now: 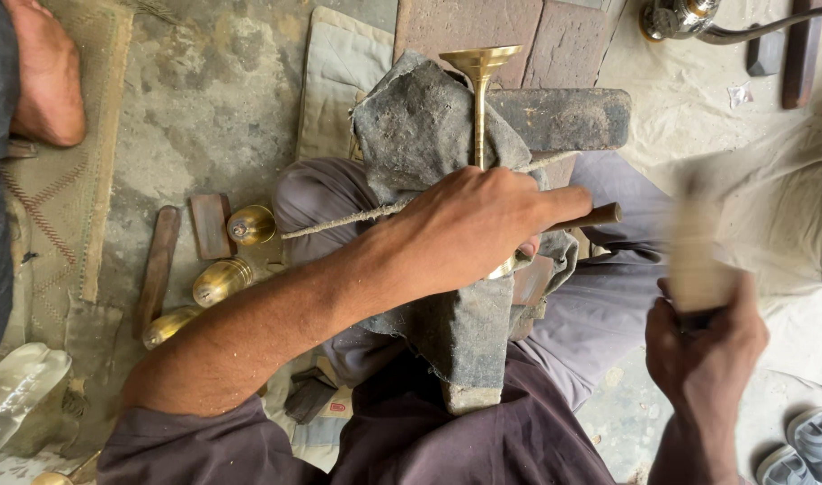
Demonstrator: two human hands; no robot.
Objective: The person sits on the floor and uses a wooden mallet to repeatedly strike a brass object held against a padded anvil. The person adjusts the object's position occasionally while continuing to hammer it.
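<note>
On the rough, pitted concrete floor (204,108) at the far left lies a woven mat (65,198) with a stitched zigzag edge, and another person's bare foot (43,72) rests on it. Beside it sit a flat strip of dark wood (157,269) and a small reddish block (211,226), then three rounded, polished brass pieces (222,280) in a slanting row. Toward the middle, a stiff, grimy grey cloth (429,135) is draped over the person's lap, over loose grey trousers (600,305). A slim brass stem with a flared, trumpet-like cup (480,76) stands up from the cloth, smooth and bright. The left hand (474,229) is closed over the stem's lower end, clamped on it together with a round brown wooden rod (595,216) that juts out past the knuckles; a thin rough cord (339,223) runs out leftward. To the right, the right hand (703,346) is gripped tight around the dark handle of a pale mallet (696,256), blurred in motion and well apart from the stem. Two grey shoes (802,449) lie at the lower right corner.
</note>
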